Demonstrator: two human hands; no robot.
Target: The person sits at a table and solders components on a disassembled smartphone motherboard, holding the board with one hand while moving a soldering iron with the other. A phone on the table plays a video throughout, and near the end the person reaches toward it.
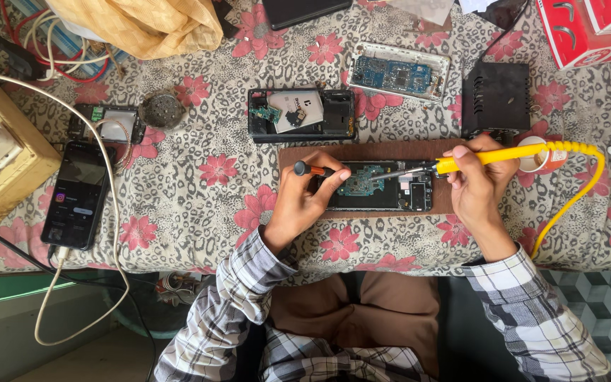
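An opened phone [383, 191] with bare green circuit board lies flat on a brown wooden board [362, 152], set on the counter [199, 205] under a leopard-and-pink-flower cloth. The left hand [305, 198], wrist bent, fingers curled, pinches a slim black-and-orange screwdriver [312, 169] at the phone's 9 o'clock edge. The right hand [479, 187] closes around a yellow plastic soldering iron [493, 155], its metal tip reaching towards 9 o'clock onto the circuit board. The phone sits between both hands, touching the left
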